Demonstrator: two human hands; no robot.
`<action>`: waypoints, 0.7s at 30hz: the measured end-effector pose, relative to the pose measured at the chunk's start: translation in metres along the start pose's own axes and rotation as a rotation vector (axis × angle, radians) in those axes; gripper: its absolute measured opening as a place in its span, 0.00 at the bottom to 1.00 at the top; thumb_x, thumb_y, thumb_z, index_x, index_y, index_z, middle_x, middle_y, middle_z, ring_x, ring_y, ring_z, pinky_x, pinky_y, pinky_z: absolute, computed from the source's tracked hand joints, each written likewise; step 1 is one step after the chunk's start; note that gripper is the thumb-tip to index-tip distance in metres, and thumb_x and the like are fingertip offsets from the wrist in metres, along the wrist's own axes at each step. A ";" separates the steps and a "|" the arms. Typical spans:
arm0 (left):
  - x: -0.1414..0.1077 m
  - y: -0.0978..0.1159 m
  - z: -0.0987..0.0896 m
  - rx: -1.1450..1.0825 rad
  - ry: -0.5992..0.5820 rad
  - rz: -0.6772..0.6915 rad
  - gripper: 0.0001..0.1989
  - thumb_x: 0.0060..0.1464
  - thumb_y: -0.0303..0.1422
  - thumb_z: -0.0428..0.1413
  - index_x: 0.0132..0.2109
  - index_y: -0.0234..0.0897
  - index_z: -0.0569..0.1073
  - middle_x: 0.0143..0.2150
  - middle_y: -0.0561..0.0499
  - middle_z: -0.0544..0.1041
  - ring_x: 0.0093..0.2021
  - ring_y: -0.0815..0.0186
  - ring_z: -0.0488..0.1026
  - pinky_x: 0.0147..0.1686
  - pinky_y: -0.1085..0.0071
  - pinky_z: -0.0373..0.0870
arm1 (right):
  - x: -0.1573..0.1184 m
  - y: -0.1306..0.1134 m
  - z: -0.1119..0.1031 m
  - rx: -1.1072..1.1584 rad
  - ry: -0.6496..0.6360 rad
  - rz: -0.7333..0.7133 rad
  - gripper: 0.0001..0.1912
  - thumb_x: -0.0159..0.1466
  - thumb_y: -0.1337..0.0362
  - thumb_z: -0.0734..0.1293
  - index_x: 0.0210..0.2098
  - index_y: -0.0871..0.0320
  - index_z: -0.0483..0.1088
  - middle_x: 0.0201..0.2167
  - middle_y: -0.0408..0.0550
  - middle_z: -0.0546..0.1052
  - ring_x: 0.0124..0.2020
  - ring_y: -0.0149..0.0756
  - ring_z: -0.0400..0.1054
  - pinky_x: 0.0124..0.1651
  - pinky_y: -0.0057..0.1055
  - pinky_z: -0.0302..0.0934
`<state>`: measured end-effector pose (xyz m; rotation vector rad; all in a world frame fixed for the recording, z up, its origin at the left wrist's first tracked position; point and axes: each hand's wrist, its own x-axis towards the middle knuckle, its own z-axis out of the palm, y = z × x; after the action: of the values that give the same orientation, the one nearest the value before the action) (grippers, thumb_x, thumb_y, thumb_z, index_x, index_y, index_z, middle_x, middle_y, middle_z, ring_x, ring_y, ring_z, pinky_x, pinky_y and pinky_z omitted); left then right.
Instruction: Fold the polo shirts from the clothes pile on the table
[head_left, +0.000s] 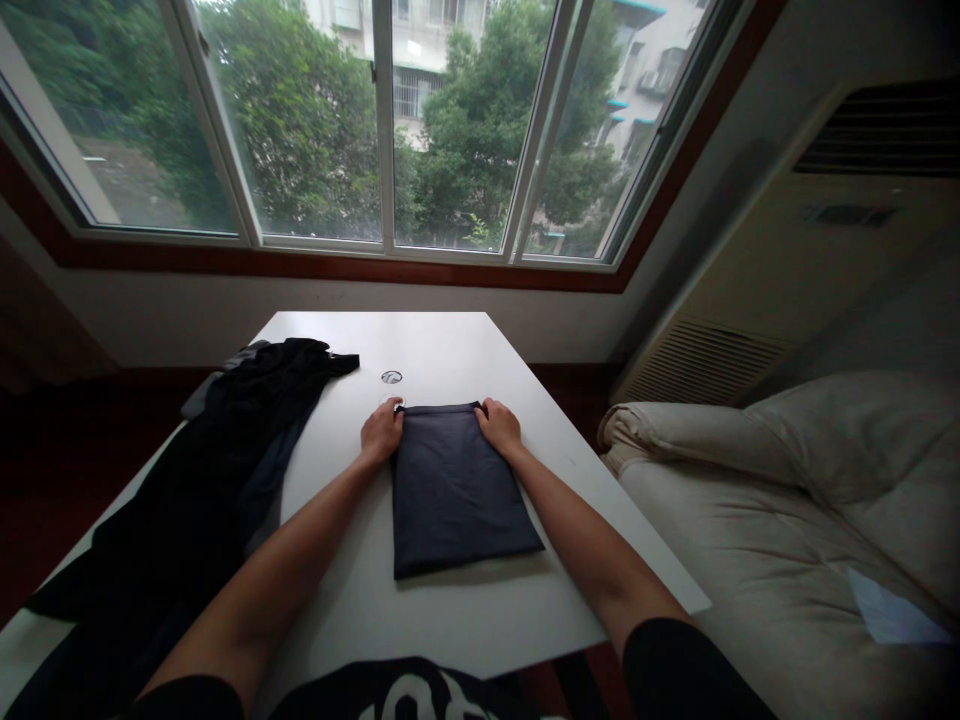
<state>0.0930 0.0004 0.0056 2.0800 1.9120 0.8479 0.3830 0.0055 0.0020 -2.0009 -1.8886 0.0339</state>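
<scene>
A dark navy piece of clothing (459, 490), folded into a near-rectangle, lies flat on the white table (600, 570). Its exact kind does not show. At its far left corner, my left hand (382, 432) pinches the fabric between thumb and fingers. The far right corner is gripped the same way by my right hand (500, 428). The far edge runs straight between the two hands, while the near edge slants a little, with its right corner sticking out.
Dark clothes (187, 480) lie heaped along the table's left side. A small round black-and-white sticker (391, 377) is beyond my left hand. A cream sofa (705, 520) stands to the right, with a floor-standing air conditioner (795, 260) behind it. Windows (450, 130) line the far wall.
</scene>
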 end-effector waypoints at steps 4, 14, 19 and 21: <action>-0.008 0.008 -0.008 0.059 0.115 0.114 0.20 0.66 0.33 0.52 0.63 0.40 0.71 0.55 0.41 0.76 0.56 0.54 0.72 0.57 0.60 0.68 | 0.001 0.006 0.002 0.112 0.029 0.021 0.12 0.74 0.56 0.62 0.41 0.55 0.72 0.38 0.47 0.79 0.39 0.37 0.71 0.40 0.29 0.55; -0.039 0.040 0.002 0.083 -0.171 0.485 0.22 0.66 0.44 0.55 0.63 0.45 0.73 0.69 0.45 0.67 0.70 0.50 0.59 0.70 0.49 0.53 | -0.001 0.004 -0.010 0.095 0.161 -0.082 0.10 0.71 0.60 0.63 0.44 0.57 0.73 0.42 0.51 0.77 0.46 0.41 0.69 0.52 0.33 0.59; -0.040 0.032 0.018 0.138 -0.308 0.421 0.31 0.68 0.51 0.48 0.72 0.47 0.62 0.77 0.45 0.55 0.77 0.50 0.46 0.73 0.46 0.41 | -0.019 -0.019 -0.018 0.126 0.070 -0.329 0.15 0.73 0.61 0.60 0.53 0.56 0.74 0.56 0.53 0.75 0.58 0.42 0.65 0.64 0.37 0.55; -0.037 0.028 0.020 0.153 -0.312 0.397 0.31 0.69 0.51 0.46 0.73 0.45 0.61 0.77 0.45 0.53 0.77 0.51 0.44 0.73 0.47 0.40 | -0.026 -0.029 -0.012 0.115 -0.053 -0.439 0.19 0.74 0.59 0.60 0.59 0.53 0.73 0.63 0.51 0.71 0.65 0.42 0.61 0.69 0.39 0.51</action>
<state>0.1276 -0.0344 -0.0070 2.5546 1.4694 0.4121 0.3563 -0.0223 0.0152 -1.4896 -2.2623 0.0740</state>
